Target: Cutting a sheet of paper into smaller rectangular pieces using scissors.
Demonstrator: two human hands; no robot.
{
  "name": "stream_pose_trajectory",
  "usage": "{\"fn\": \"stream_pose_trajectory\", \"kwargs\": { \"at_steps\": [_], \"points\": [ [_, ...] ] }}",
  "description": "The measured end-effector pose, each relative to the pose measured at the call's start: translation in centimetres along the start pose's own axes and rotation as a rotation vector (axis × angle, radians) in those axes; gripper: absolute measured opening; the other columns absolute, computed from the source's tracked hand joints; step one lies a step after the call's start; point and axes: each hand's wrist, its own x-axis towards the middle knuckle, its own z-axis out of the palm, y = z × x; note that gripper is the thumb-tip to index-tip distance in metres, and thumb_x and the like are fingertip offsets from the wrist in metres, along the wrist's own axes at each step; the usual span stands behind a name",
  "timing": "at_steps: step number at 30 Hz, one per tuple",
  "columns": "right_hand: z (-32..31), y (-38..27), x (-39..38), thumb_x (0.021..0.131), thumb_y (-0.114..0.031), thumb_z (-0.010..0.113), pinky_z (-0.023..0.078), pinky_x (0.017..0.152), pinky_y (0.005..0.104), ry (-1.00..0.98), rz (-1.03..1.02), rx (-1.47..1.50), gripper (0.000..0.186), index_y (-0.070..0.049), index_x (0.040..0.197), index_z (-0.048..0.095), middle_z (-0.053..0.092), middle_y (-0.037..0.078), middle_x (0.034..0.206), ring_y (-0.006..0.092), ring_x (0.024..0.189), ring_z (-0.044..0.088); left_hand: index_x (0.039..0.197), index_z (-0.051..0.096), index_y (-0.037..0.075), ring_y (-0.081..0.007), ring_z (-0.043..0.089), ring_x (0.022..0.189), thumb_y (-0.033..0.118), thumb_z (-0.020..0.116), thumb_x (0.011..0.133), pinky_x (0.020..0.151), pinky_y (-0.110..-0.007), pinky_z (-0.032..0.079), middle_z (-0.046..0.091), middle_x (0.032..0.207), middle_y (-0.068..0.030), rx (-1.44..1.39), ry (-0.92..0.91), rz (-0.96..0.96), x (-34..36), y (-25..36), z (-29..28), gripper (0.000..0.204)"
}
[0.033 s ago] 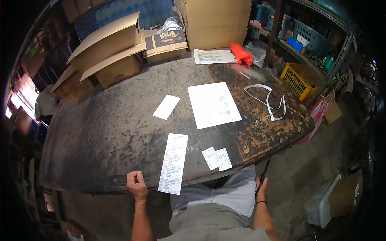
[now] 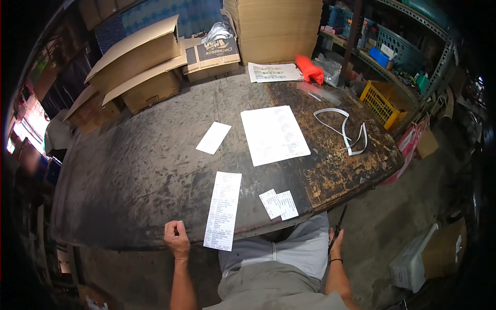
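Since your right hand (image 2: pixel 336 242) is closed around that slim, black, pointed tool (image 2: pixel 339 224), I'd guess light but stiff, best held near-end; your left hand (image 2: pixel 177 238) is fisted, nothing showing

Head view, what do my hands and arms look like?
Your left hand and right hand are both ungloved, the forearms bare where visible. A thin dark band circles the right wrist; none shows on the left. The shirt is greyish.
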Motion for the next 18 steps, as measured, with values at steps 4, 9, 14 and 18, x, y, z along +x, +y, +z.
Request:
{"fn": "stream_pose_trajectory", "kwargs": {
  "at_steps": [4, 9, 14, 18],
  "points": [
    [-0.8, 1.5, -1.4, 0.087, -0.036, 0.062, 0.043, 0.087, 0.0352, -0.134, 0.109, -0.01, 0.055, 0.003, 0.123, 0.047, 0.059, 0.016, 0.112, 0.0259, 0.1, 0.055, 0.078, 0.056, 0.002, -0.0292, 0.055, 0.07, 0.005, 0.063, 0.081, 0.065, -0.037, 0.045, 0.058, 0.079, -0.0115, 0.142, 0.011, 0.167, -0.4, -1.2, 0.4, 0.008],
    [1.0, 2.1, 1.3, 0.086, -0.035, 0.064, 0.042, 0.092, 0.0346, -0.02, 0.393, 0.231, 0.056, 0.005, 0.122, 0.05, 0.057, 0.017, 0.116, 0.0263, 0.103, 0.054, 0.077, 0.058, 0.005, -0.0306, 0.055, 0.077, 0.006, 0.066, 0.077, 0.069, -0.04, 0.045, 0.06, 0.079, -0.0095, 0.295, -0.019, 0.246, -0.2, -0.6, 1.8, 0.008],
    [1.0, -2.6, 0.9, 0.09, -0.033, 0.059, 0.041, 0.093, 0.033, -0.195, 0.529, 0.335, 0.048, 0.0, 0.124, 0.051, 0.056, 0.012, 0.118, 0.0238, 0.107, 0.053, 0.076, 0.058, 0.005, -0.0306, 0.055, 0.077, 0.007, 0.066, 0.076, 0.069, -0.04, 0.044, 0.06, 0.08, -0.0097, 0.321, -0.018, 0.228, -0.3, -0.9, 1.1, 0.009],
    [1.0, 5.1, 1.8, 0.092, -0.033, 0.055, 0.039, 0.094, 0.0312, -0.289, 0.501, 0.551, 0.048, 0.0, 0.127, 0.049, 0.055, 0.011, 0.121, 0.0219, 0.11, 0.051, 0.076, 0.058, 0.005, -0.0303, 0.054, 0.076, 0.007, 0.066, 0.074, 0.068, -0.04, 0.044, 0.059, 0.079, -0.0095, 0.367, -0.024, 0.209, -0.5, -1.1, 1.4, 0.009]
  ]
}}
